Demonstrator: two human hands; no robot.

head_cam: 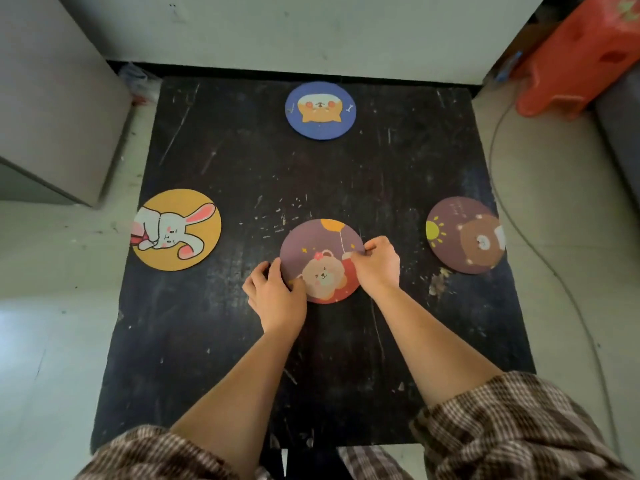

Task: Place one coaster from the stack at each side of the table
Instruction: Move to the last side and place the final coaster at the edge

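On the black, scratched bench [242, 168], four round coasters, one to each zone. Far edge, centre: blue coaster [319, 110] printed with an orange dog face, lying flat. Left edge: yellow coaster [176, 230] with a white rabbit, flat, its outer rim reaching just past the bench edge. Right edge: brown coaster [465, 235] with a bear and a sun, flat, likewise at the very edge. Middle, toward the near side: purple coaster [320, 258] showing a bear with an orange balloon; whether more coasters lie beneath it cannot be told.

Left hand [275, 294]: fingers curled at the purple coaster's lower-left rim, thumb on its printed face, gripping it. Right hand [377, 261]: fingers pinched on the same coaster's right rim. Both forearms bare, with brown checked sleeves [512, 427] pushed up near the elbows.

Surroundings: pale tiled floor, grey cabinet [59, 109] at left, orange plastic stool [581, 53] at upper right, thin cable [540, 251] trailing across the floor at right.
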